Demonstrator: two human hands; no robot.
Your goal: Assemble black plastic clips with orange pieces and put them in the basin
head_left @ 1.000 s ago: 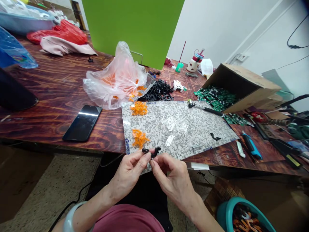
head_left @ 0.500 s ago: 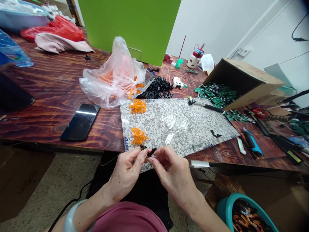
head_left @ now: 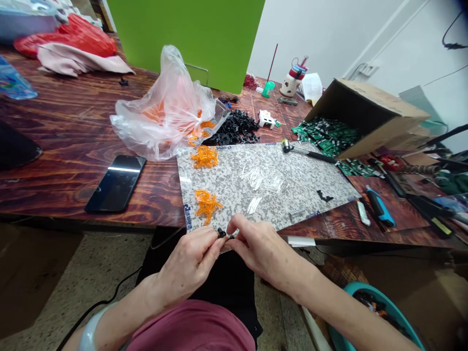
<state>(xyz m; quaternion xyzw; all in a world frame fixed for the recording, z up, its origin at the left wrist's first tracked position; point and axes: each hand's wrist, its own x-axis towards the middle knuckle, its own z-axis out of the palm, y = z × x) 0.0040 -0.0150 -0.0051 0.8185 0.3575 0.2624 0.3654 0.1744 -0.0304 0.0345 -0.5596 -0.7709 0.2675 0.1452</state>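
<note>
Between my two hands, at the front edge of the speckled board (head_left: 226, 190), is a small black plastic part (head_left: 221, 233), mostly hidden by fingers. My left hand (head_left: 195, 253) pinches it from the left. My right hand (head_left: 258, 246) has its thumb and index finger at the part's right end, curled close round it. Just beyond the left hand lies a small pile of orange plastic pieces (head_left: 207, 204), with a second orange pile (head_left: 204, 157) farther back. Thin white strips (head_left: 261, 178) are scattered mid-board. A lone black bracket-like piece (head_left: 324, 196) rests at the right.
A heap of black parts (head_left: 237, 127) and a plastic bag (head_left: 164, 112) sit behind the board. A hammer (head_left: 307, 152) lies near a cardboard box (head_left: 380, 117) spilling green circuit boards (head_left: 329, 136). A phone (head_left: 116, 184) is left; a blue-handled tool (head_left: 380, 205) and teal bucket (head_left: 398, 312) are right.
My right hand has turned over the black part, its index finger now raised and bent above it. The part sits slightly lower and is more covered. The view has shifted a little.
</note>
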